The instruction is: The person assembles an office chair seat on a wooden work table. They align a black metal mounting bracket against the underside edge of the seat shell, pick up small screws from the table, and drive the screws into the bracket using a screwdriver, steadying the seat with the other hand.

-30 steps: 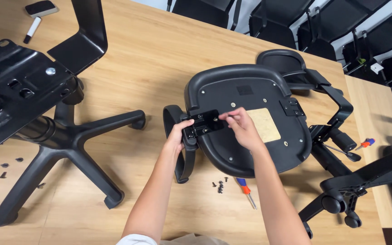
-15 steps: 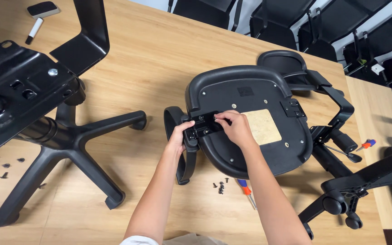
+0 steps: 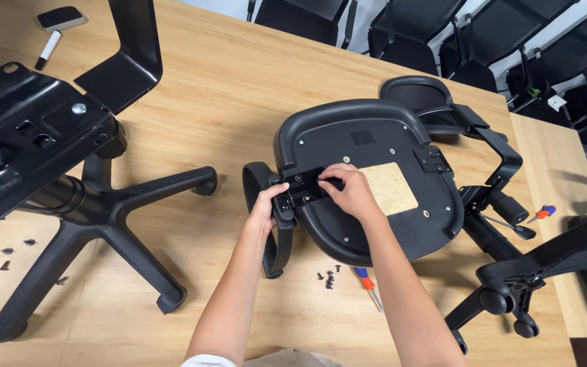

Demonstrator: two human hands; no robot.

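An upturned black chair seat (image 3: 375, 146) with a tan square patch (image 3: 388, 188) lies on the wooden table (image 3: 239, 88). A black armrest (image 3: 266, 224) sits against its left edge, its flat bracket (image 3: 304, 189) lying on the seat's underside. My left hand (image 3: 266, 207) grips the armrest where it bends into the bracket. My right hand (image 3: 349, 191) presses fingertips on the bracket; whether a screw is pinched there is hidden. Loose black screws (image 3: 329, 277) and an orange-handled screwdriver (image 3: 367, 284) lie just below the seat.
A five-star chair base with its mounting plate (image 3: 69, 190) stands at left, with small screws (image 3: 5, 251) beside it. A second armrest (image 3: 490, 146), another screwdriver (image 3: 541, 213) and a wheeled base (image 3: 511, 285) lie at right. Black chairs (image 3: 470, 34) stand behind the table.
My right hand has slid left along the bracket, from the seat's middle toward the armrest. My left hand has stayed on the armrest.
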